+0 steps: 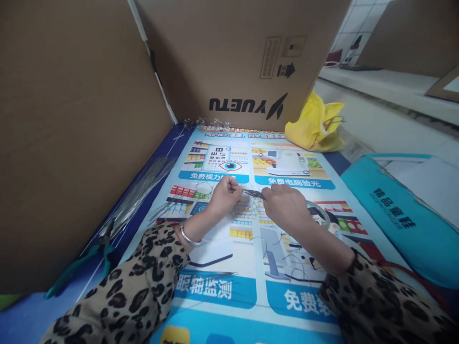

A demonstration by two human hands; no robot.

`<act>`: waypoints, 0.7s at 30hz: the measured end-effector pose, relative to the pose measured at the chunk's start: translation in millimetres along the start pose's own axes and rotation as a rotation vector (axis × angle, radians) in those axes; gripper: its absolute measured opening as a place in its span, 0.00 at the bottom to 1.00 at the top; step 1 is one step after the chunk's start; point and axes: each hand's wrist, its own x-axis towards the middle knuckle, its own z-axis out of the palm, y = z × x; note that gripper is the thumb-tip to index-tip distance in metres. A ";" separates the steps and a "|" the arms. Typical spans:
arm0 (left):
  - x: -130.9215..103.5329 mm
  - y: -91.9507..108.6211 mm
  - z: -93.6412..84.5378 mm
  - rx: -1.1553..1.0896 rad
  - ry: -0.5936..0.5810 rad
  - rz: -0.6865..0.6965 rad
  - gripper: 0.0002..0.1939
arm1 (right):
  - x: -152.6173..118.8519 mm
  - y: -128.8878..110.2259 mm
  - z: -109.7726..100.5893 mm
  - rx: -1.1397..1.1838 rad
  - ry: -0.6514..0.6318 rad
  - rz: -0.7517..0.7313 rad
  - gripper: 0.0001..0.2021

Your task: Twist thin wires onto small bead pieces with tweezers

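My right hand [287,206] is wrapped round a pair of needle-nose pliers [254,193], whose handles are hidden in the palm. The slender dark jaws point left and reach my left hand [226,197]. With thumb and forefinger pinched together, the left hand grips a thin wire at the jaw tips; the exact point of contact is too small to make out. Fine curled wires [247,210] spread over the printed poster [240,248] under both hands. A clear round ring-like object [321,212] lies just beyond my right wrist, partly covered by it.
Cardboard panels [222,57] wall off the left and back. At left lie a bundle of straight wires [138,196] and teal-handled pliers [102,248]. Wire scraps [206,125] sit along the back edge. A yellow bag [313,125] and a turquoise shoebox [394,215] stand at right.
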 end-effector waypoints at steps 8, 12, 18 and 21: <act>-0.3 -2.3 1.7 0.032 0.062 0.031 0.11 | -0.4 -1.8 0.4 -0.009 0.018 0.025 0.10; -0.8 -4.0 2.8 0.072 0.073 0.047 0.10 | 0.2 -2.1 0.7 -0.001 0.010 0.033 0.10; -1.9 -7.0 3.2 0.133 0.098 0.068 0.10 | -0.8 -3.0 3.3 -0.017 0.045 0.025 0.10; -1.7 -8.4 3.6 0.159 0.128 0.100 0.10 | -1.3 -4.1 4.2 -0.028 0.043 0.022 0.10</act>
